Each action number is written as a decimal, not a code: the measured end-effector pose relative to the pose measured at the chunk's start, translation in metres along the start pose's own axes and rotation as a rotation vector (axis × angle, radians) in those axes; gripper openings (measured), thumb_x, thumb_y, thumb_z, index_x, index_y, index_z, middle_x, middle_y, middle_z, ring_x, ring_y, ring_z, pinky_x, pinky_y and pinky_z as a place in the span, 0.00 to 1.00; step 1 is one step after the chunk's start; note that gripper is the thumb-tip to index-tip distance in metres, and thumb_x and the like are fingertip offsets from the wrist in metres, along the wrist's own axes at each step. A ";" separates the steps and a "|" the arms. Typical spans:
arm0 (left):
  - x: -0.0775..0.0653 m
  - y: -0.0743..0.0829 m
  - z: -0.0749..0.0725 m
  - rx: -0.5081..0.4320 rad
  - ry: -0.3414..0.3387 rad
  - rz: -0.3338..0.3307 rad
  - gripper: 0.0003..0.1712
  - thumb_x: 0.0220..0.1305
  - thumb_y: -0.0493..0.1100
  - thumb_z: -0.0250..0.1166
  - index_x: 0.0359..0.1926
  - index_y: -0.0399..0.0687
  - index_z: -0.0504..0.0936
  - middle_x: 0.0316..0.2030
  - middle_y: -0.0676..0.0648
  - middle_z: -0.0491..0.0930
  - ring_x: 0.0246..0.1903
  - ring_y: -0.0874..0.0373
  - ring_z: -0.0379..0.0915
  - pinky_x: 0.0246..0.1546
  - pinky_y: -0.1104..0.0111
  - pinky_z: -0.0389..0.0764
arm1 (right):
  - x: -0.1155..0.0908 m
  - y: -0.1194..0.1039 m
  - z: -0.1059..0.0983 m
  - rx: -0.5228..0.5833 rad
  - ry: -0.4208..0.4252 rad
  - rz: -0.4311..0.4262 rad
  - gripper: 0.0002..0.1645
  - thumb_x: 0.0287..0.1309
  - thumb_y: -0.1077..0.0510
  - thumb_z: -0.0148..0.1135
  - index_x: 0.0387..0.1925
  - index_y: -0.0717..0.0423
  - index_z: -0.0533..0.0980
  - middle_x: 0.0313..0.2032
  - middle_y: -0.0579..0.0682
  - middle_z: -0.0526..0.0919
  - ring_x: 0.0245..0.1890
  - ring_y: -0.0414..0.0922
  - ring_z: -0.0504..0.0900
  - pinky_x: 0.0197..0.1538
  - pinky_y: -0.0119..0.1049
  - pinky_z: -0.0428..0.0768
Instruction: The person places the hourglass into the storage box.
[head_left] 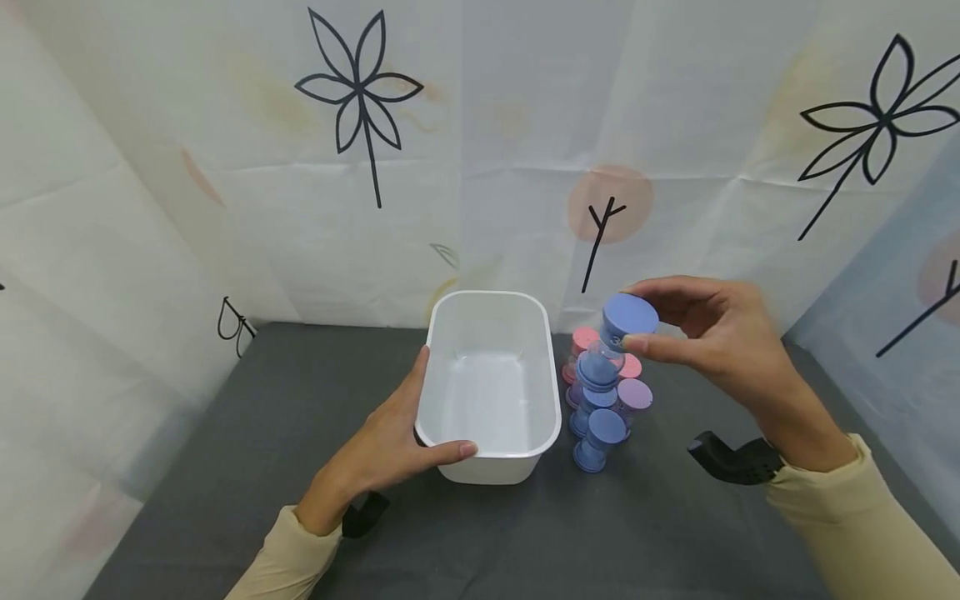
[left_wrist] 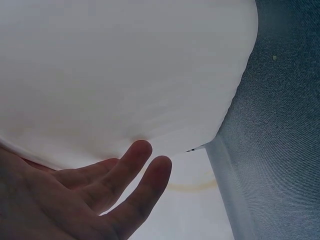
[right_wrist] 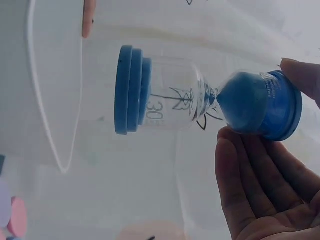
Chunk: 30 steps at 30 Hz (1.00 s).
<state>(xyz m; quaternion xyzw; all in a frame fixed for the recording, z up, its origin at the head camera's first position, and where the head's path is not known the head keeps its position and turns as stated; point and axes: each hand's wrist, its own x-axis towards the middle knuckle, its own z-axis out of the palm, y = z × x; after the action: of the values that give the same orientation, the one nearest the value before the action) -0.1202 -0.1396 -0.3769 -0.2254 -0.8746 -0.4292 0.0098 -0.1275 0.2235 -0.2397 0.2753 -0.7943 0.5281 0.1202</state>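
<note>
Your right hand pinches the end cap of a blue-capped, clear-bodied sand hourglass between thumb and fingers, holding it tilted above the surface, to the right of the white, smooth, rounded rectangular tub. The fingers of your left hand are spread wide at the tub's left side, with the thumb lying over its near rim. Beside the tub stand more waisted hourglasses, with blue, lilac and pink caps, on the dark grey cloth-covered surface.

Your right wrist view shows what the head view hides: stepped discs form the far cap, "30" is printed on the clear bulb, and blue sand fills the bulb nearest your fingers. Your left wrist view shows fingertips against the tub's outer wall and the surface's fine woven texture.
</note>
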 end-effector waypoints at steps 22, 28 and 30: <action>0.002 -0.001 0.000 -0.096 -0.014 0.035 0.73 0.51 0.64 0.78 0.82 0.66 0.34 0.66 0.59 0.64 0.49 0.60 0.74 0.47 0.57 0.78 | 0.084 0.024 0.078 0.393 -0.085 0.099 0.22 0.54 0.66 0.75 0.52 0.64 0.83 0.42 0.55 0.88 0.42 0.51 0.87 0.51 0.40 0.82; 0.002 0.000 0.000 -0.089 -0.011 0.027 0.73 0.51 0.65 0.78 0.82 0.67 0.34 0.66 0.59 0.63 0.49 0.60 0.74 0.48 0.58 0.78 | 0.096 0.035 0.103 0.472 -0.038 0.144 0.24 0.52 0.67 0.75 0.53 0.65 0.83 0.44 0.53 0.88 0.45 0.49 0.87 0.55 0.41 0.79; 0.002 0.000 0.000 -0.083 -0.009 0.020 0.73 0.50 0.66 0.78 0.82 0.67 0.34 0.67 0.59 0.62 0.50 0.60 0.74 0.49 0.56 0.77 | 0.100 0.038 0.110 0.499 -0.023 0.167 0.24 0.53 0.68 0.74 0.53 0.65 0.82 0.43 0.52 0.88 0.44 0.48 0.87 0.55 0.41 0.78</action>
<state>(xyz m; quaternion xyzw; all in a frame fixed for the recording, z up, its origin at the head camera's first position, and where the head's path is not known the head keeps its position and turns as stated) -0.1219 -0.1386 -0.3765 -0.2362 -0.8538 -0.4640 0.0007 -0.2194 0.1043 -0.2662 0.2359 -0.6608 0.7125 -0.0044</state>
